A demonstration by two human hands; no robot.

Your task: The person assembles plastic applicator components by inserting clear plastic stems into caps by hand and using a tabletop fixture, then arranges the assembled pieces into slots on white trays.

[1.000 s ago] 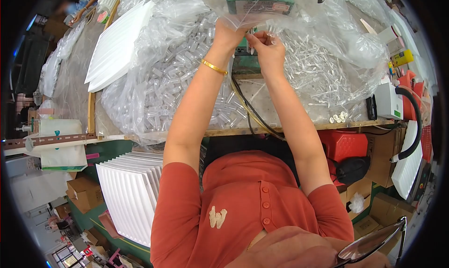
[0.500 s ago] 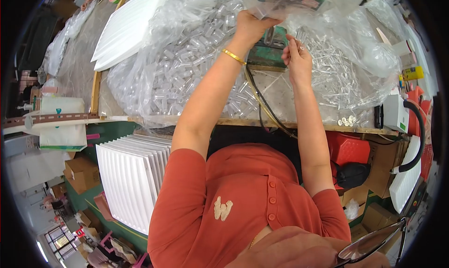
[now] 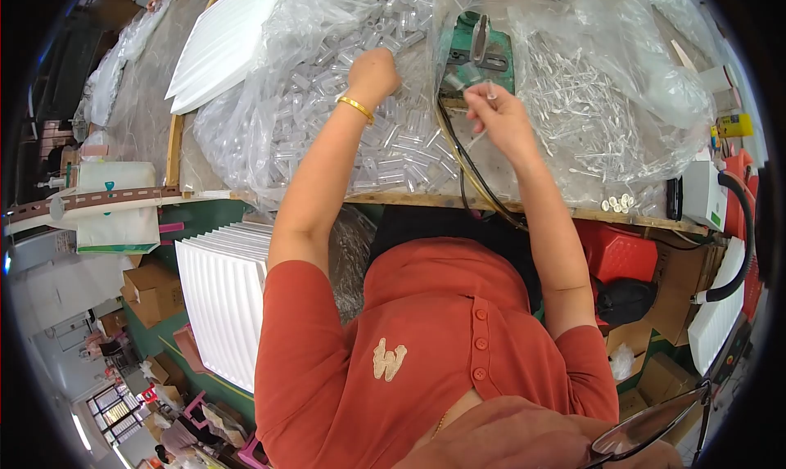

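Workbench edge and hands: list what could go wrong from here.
1. Loose clear tubes lie close to the bench's front edge; the left hand, in among the pile, might push some off.
2. Cables run over that edge near the right hand and could snag the wrist.
3. Small white round pieces sit near the same edge and could be knocked down.

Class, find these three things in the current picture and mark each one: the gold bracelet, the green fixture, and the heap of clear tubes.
Gold bracelet (image 3: 356, 107): head view, middle of its band.
Green fixture (image 3: 499, 45): head view, its green upper face.
Heap of clear tubes (image 3: 314, 109): head view, tubes near its middle.
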